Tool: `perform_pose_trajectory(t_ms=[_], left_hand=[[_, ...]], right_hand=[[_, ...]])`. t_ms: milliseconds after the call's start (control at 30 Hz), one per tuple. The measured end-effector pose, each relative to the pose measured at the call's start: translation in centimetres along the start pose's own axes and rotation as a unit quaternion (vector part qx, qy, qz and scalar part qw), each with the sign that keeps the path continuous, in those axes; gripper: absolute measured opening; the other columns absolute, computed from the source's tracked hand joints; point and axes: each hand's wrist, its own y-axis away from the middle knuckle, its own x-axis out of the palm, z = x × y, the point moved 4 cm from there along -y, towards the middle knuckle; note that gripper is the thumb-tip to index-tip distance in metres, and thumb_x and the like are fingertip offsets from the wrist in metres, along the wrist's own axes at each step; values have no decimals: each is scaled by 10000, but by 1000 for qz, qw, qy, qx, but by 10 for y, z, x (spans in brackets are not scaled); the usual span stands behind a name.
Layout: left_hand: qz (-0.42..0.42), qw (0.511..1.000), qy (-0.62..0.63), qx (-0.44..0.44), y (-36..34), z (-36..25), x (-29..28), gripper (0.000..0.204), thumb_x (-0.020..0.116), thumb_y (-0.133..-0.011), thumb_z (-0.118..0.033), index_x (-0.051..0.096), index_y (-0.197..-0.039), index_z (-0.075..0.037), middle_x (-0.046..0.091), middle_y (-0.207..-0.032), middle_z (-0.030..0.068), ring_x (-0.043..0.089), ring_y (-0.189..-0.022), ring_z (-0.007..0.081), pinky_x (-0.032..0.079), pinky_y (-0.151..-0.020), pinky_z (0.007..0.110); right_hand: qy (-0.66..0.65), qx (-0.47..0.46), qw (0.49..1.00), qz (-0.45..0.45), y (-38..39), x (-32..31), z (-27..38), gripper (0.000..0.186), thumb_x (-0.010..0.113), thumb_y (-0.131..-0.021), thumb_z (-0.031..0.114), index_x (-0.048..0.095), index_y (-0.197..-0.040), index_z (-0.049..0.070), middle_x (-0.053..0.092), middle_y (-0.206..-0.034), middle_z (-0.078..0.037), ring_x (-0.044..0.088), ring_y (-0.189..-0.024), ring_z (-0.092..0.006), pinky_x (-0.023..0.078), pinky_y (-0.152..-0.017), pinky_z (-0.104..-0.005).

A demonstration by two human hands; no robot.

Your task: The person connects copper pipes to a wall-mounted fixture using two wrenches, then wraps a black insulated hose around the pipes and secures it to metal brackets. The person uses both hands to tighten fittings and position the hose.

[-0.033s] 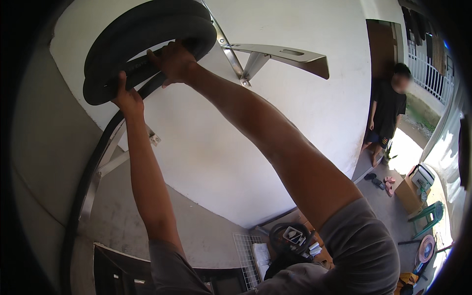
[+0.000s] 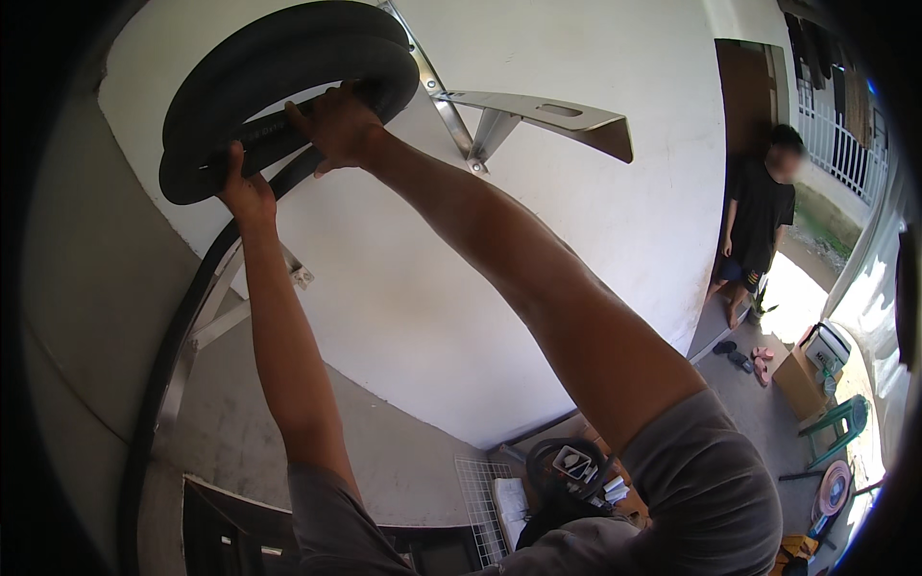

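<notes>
High up at the upper left, I hold a coil of thick black foam-covered tube (image 2: 279, 48) in both hands. My left hand (image 2: 250, 197) grips its lower left side, thumb up along the front. Farther right, my right hand (image 2: 341, 125) closes around the lower turn, with some fingers hidden behind it. A length of the same kind of black tube (image 2: 158, 403) runs from beside the coil down the left side. Right of the coil, a silver metal bracket (image 2: 547, 110) juts from the white wall (image 2: 403, 288), apart from my hands.
A person (image 2: 759, 216) in dark clothes stands by the doorway at the right. Slippers (image 2: 740, 357), a cardboard box (image 2: 802, 382) and a green stool (image 2: 836, 427) are on the floor there. Below me lie a wire rack (image 2: 480, 499) and another black coil (image 2: 547, 470).
The coil and both hands appear slightly farther left, and the bracket has shifted left in the view too. My grip looks the same.
</notes>
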Motion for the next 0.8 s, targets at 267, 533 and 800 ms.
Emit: perform_pose_trajectory(t_ms=[267,533,800], left_hand=[[1,994,-107,-11,-33,-3,2,229,747,-941,-129,626,-1112,-37,696,-965,87,689,-960,222,524,-945,367],[21,925,-376,50,-49,-45,63,178,810,-878,-174,724,-948,-34,719,-902,38,652,-838,156,480,-864,325],[-29,908,-404,-105,-94,-55,53,257,834,-808,-232,764,-915,-9,738,-872,82,660,-825,164,494,-828,328]], right_hand=[[92,-72,979,-167,16,2,-15,1110,791,-733,675,330,-1594,147,566,-1353,-141,539,-1300,-320,394,-1138,-525],[43,-193,953,-231,48,8,-35,605,866,-725,400,643,-1268,255,423,-1571,-59,485,-1348,-302,422,-1160,-404],[101,-167,951,-239,39,39,-19,373,729,-896,395,695,-1221,216,196,-1719,-24,291,-1542,-226,322,-1235,-468]])
